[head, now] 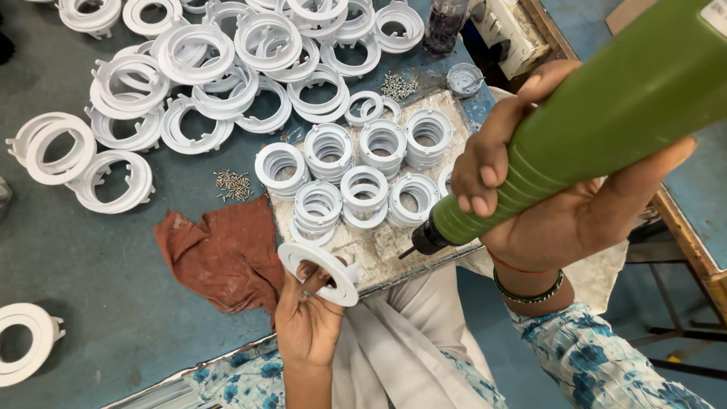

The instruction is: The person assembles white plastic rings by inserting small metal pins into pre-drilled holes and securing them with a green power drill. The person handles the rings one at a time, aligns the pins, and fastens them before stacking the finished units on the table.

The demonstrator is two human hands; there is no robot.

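My left hand (307,318) holds a white plastic ring (318,271) by its inner edge, near the front edge of a worn board (379,246). My right hand (545,204) grips a green electric screwdriver (598,121), raised and tilted, its black bit tip (415,246) pointing down-left just right of the ring without touching it. Several stacked white rings (363,163) stand on the board behind.
A large heap of white rings (227,68) covers the blue-grey table at the back left. Loose screws (233,184) lie beside a reddish-brown cloth (223,254). One ring (23,341) lies at the left edge. A small dish (463,78) and more screws (397,85) sit behind the board.
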